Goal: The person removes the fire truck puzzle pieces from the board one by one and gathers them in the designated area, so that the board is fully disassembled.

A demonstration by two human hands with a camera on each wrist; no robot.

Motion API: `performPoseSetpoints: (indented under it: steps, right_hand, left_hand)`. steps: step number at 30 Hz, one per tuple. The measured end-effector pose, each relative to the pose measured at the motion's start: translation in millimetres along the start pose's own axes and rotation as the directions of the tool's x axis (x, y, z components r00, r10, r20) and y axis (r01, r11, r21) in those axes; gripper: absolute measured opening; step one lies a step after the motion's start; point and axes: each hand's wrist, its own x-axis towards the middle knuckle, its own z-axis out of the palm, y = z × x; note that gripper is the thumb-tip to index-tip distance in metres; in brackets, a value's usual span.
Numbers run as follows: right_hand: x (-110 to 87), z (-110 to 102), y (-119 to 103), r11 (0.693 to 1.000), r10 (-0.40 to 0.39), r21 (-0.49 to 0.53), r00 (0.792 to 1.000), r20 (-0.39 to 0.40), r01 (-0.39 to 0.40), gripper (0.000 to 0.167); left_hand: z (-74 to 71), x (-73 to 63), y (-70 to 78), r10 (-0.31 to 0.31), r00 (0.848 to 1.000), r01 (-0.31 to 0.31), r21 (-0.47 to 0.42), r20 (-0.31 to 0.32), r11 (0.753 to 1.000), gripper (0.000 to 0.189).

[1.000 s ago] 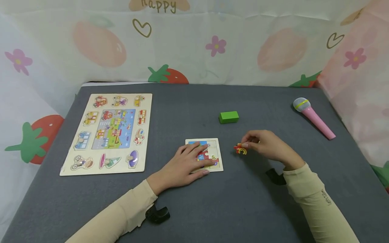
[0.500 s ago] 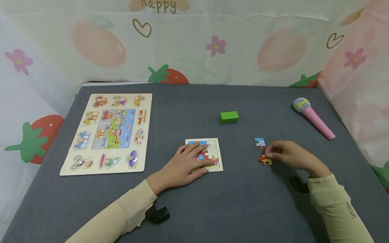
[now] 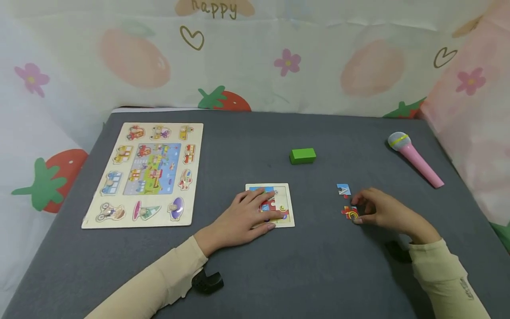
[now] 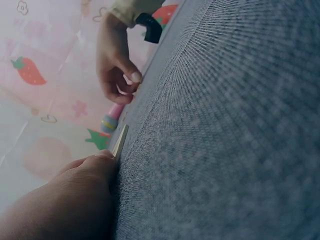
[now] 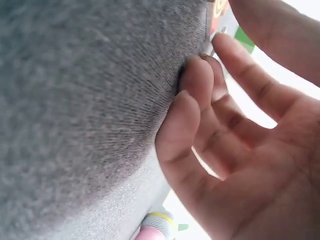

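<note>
My left hand [image 3: 241, 219] rests with extended fingers on a small wooden jigsaw tray [image 3: 291, 208], covering its left part; red, yellow and blue picture pieces show between and beyond the fingers. In the left wrist view the tray's edge [image 4: 120, 141] juts past that hand. To the right, a red and yellow jigsaw piece [image 3: 349, 213] lies on the table. My right hand [image 3: 388, 217] is beside it, thumb and index finger apart at its right side, the other fingers loosely bent. A blue and white jigsaw piece [image 3: 343, 189] lies just behind.
A large wooden knob puzzle [image 3: 88, 217] with vehicle pieces lies at the left. Behind the small tray is a green block [image 3: 303, 156]. A pink toy microphone [image 3: 420, 164] lies at the right back. A printed cloth [image 3: 318, 66] hangs behind the grey table [image 3: 303, 274].
My right hand has carried the red and yellow piece rightward, set it down in front of the blue one and spread its thumb and finger off it. My left hand stays put.
</note>
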Motion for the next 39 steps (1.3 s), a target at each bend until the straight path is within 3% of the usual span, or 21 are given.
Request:
performPoseSetpoints:
  steps: [4,17,23,28,34,39]
  right_hand:
    - [-2.3,5.8,1.7,0.998,-0.056,-0.029,0.998,-0.028,0.055,0.029]
    - [0.0,3.7,-2.8,0.998,-0.049,-0.039,0.998,-0.041,0.047,0.028]
    - [-1.8,-1.2,-35.5,0.993,-0.108,-0.065,0.990,-0.085,0.102,0.027]
    - [11.2,18.5,-72.7,0.978,-0.198,-0.082,0.977,-0.076,0.192,0.023]
    - [32.9,48.3,-106.6,0.980,-0.193,-0.060,0.980,-0.056,0.190,0.021]
    - [53.7,66.9,-118.4,0.980,-0.175,-0.107,0.983,-0.052,0.169,0.020]
  left_hand:
    - [1.0,-0.3,0.6,0.004,1.000,-0.004,-0.003,-0.001,1.000,0.034]
    - [0.9,1.2,-0.5,0.013,1.000,-0.013,0.001,0.006,1.000,0.035]
    - [-0.7,2.5,-0.2,0.021,1.000,-0.021,0.014,-0.013,1.000,0.035]
    - [0.2,2.6,0.4,0.017,0.999,-0.017,0.029,-0.028,0.999,0.038]
    - [2.3,2.6,1.4,-0.004,0.998,0.007,0.055,-0.058,0.998,0.054]
    - [2.8,1.6,0.5,-0.031,0.996,0.036,0.055,-0.083,0.998,0.046]
